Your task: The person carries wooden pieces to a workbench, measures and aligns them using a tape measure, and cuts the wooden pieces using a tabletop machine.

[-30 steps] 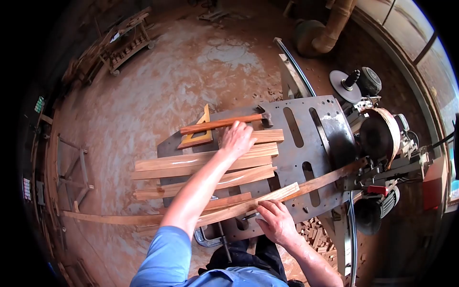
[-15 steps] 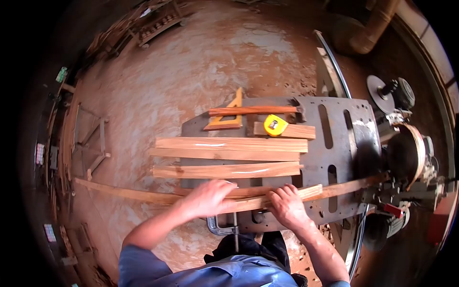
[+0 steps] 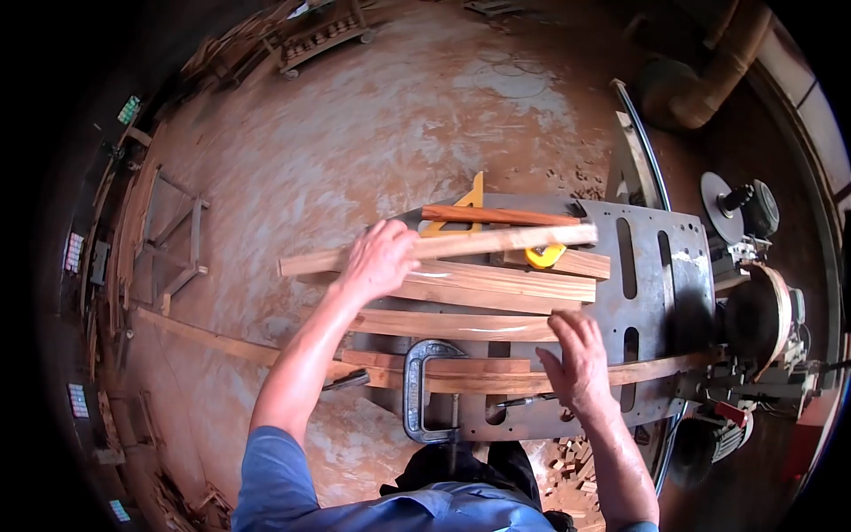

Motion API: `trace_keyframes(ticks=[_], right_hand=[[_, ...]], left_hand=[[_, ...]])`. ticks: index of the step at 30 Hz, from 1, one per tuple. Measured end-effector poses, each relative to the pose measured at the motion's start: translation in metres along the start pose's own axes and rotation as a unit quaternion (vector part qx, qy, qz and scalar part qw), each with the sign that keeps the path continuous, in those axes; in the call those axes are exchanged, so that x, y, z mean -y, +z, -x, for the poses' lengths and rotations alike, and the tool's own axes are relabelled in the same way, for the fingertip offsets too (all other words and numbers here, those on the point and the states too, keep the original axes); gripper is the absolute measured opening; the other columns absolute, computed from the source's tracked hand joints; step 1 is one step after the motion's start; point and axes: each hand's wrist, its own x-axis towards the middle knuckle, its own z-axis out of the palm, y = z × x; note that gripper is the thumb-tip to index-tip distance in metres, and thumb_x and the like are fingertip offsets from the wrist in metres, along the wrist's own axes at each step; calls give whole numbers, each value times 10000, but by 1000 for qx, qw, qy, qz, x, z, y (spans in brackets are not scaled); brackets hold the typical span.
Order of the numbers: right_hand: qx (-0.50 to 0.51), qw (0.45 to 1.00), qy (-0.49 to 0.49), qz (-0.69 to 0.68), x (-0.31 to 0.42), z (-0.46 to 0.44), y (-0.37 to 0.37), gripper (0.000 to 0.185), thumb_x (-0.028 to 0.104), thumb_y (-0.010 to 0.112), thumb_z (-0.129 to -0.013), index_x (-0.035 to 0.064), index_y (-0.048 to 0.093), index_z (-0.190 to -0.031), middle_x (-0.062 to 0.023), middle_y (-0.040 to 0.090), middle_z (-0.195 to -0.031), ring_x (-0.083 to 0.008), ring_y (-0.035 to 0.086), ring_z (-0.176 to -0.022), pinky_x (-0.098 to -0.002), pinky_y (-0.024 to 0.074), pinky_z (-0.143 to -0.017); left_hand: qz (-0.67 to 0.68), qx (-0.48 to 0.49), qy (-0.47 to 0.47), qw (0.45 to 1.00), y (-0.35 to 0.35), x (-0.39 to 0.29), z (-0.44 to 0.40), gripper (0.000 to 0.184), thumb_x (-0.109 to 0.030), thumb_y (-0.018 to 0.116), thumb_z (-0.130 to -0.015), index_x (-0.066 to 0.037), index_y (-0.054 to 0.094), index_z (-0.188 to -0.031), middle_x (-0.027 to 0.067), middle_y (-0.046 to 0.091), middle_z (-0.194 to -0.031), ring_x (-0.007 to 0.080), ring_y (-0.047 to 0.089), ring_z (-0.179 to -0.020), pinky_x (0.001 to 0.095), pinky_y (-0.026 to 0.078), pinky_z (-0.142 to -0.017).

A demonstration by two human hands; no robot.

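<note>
My left hand [image 3: 379, 259] is closed around a wooden strip [image 3: 505, 239], lifted slantwise over the other strips and partly covering the yellow tape measure [image 3: 544, 256]. Behind it lie a hammer's orange handle [image 3: 496, 215] and a yellow set square [image 3: 477, 191]. My right hand [image 3: 576, 355] has its fingers apart beside the right end of a pale strip [image 3: 461, 325], holding nothing. A C-clamp [image 3: 414, 390] sits at the near edge of the metal table [image 3: 647, 301], over a long curved wooden piece [image 3: 487, 383]. A pen [image 3: 527, 401] lies near my right hand.
At the right stand a round disc [image 3: 720, 208] and a machine with a large wheel [image 3: 753, 310]. A wooden frame [image 3: 182, 239] is on the floor at the left. Small wood offcuts [image 3: 576, 463] lie below the table's near edge.
My left hand has raised the strip from the near edge and moved it away from me, above the others. My right hand has let go of it. The clamp now shows fully.
</note>
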Motion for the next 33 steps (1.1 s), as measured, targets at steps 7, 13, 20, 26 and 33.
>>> trace_keyframes(ticks=[7,13,20,26,33], right_hand=[[40,997,70,-17,-6,55,28,460,105,789,-805,20,616,-1222,-187,618,-1265,-396,569,-1183,-476,497,-1013],[30,992,123,-22,-20,51,42,429,109,770,-810,19,635,-1207,-195,625,-1263,-407,575,-1175,-475,498,-1013],[-22,980,194,41,-67,33,50,473,154,751,-851,-2,602,-1271,-252,574,-1364,-439,523,-1255,-498,446,-1085],[17,970,244,3,-102,25,62,460,185,726,-894,-38,608,-1278,-261,669,-1173,-435,591,-1125,-503,469,-1014],[-13,956,291,-32,-99,16,62,409,211,707,-921,-17,647,-1255,-256,699,-1065,-419,645,-1022,-484,513,-913]], left_hand=[[75,-27,23,997,29,23,-67,473,-229,790,-842,-40,660,-1255,137,626,-1183,327,559,-1190,433,468,-1033],[37,7,40,999,45,12,-75,470,-236,767,-851,-59,658,-1273,133,625,-1264,345,545,-1249,459,435,-1089],[81,-71,53,993,26,13,-33,459,-202,740,-865,-38,640,-1281,157,611,-1319,354,542,-1273,460,448,-1077],[5,-42,-40,998,14,109,91,339,-187,731,-849,-36,678,-1149,150,648,-1246,337,555,-1238,452,463,-1050],[-41,-34,-172,984,25,137,118,685,-163,835,-791,-63,535,-1399,175,544,-1407,356,523,-1302,471,453,-1095]])
